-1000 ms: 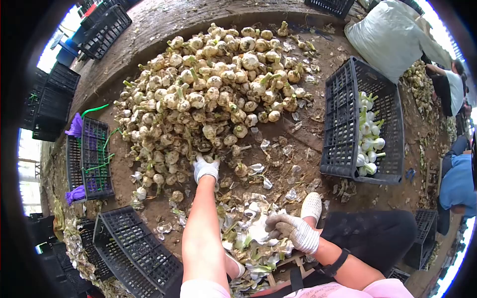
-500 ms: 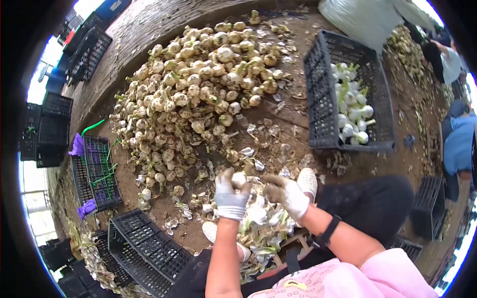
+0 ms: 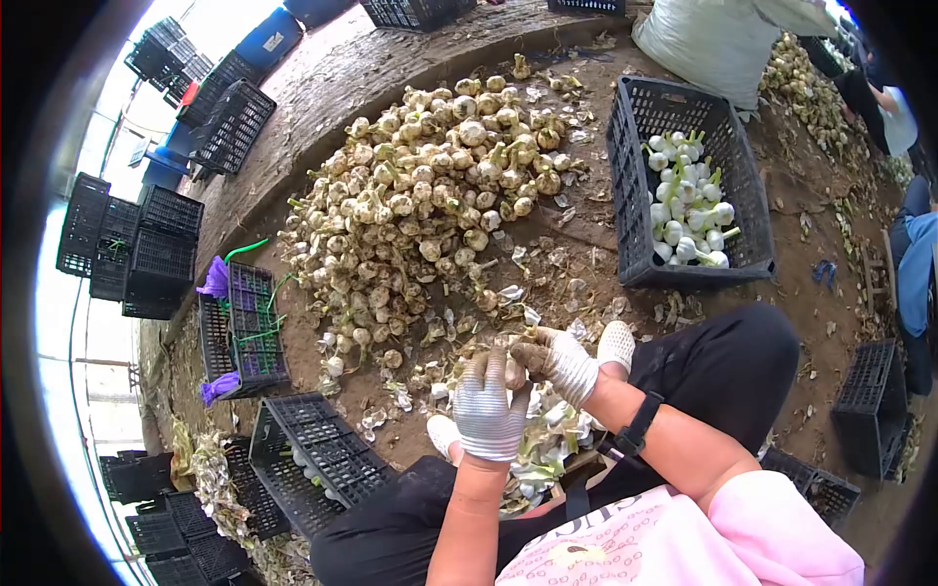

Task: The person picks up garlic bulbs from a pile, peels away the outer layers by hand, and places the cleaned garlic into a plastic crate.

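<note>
Centrally, a garlic bulb (image 3: pixel 514 374) is held between the left hand (image 3: pixel 489 412) and right hand (image 3: pixel 567 366), both partly closed on it; its long axis is hidden by fingers. Beyond, leftward, a garlic heap (image 3: pixel 420 200) is spread.

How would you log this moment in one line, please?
left hand: at garlic bulb | right hand: at same bulb | pile: on ground | crate: white bulbs inside
</note>
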The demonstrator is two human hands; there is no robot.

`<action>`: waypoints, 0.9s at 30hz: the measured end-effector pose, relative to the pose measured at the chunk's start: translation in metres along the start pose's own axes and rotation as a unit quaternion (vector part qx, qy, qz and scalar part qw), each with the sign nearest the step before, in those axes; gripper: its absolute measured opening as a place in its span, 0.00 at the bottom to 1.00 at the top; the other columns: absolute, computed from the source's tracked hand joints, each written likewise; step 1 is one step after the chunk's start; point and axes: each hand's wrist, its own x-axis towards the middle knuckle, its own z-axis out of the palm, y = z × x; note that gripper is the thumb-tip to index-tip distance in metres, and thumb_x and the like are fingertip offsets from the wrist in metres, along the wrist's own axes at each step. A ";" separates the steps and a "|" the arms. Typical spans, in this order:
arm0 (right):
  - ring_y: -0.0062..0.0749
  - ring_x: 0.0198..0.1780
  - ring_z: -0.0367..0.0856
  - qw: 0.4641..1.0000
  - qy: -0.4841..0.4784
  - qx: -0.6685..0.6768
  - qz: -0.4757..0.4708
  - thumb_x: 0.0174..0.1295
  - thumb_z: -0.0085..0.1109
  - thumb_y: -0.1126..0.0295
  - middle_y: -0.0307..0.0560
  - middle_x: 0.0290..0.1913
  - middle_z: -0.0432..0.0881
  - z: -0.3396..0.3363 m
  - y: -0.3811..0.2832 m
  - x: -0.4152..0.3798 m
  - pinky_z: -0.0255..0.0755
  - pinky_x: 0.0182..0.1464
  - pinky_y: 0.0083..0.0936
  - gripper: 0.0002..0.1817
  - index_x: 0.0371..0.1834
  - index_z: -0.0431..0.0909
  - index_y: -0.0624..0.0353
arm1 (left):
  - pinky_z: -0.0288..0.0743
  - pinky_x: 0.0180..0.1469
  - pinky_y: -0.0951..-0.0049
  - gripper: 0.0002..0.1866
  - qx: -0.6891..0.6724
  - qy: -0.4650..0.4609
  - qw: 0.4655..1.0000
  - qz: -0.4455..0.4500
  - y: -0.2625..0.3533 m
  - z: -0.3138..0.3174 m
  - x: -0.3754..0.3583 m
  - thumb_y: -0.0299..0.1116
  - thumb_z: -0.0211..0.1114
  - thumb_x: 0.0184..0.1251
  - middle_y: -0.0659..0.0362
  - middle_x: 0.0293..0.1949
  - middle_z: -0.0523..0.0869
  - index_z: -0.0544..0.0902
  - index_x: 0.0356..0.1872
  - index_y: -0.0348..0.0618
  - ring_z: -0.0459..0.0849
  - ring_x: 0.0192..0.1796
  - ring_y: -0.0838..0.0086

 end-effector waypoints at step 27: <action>0.20 0.35 0.78 0.996 -0.039 -0.052 0.056 0.55 0.61 0.72 0.40 0.38 0.80 0.000 -0.010 -0.005 0.75 0.36 0.17 0.15 0.45 0.75 0.62 | 0.74 0.44 0.68 0.25 -0.088 -0.007 0.995 -0.046 -0.011 -0.007 -0.001 0.25 0.71 0.37 0.51 0.43 0.76 0.76 0.43 0.39 0.78 0.42 0.61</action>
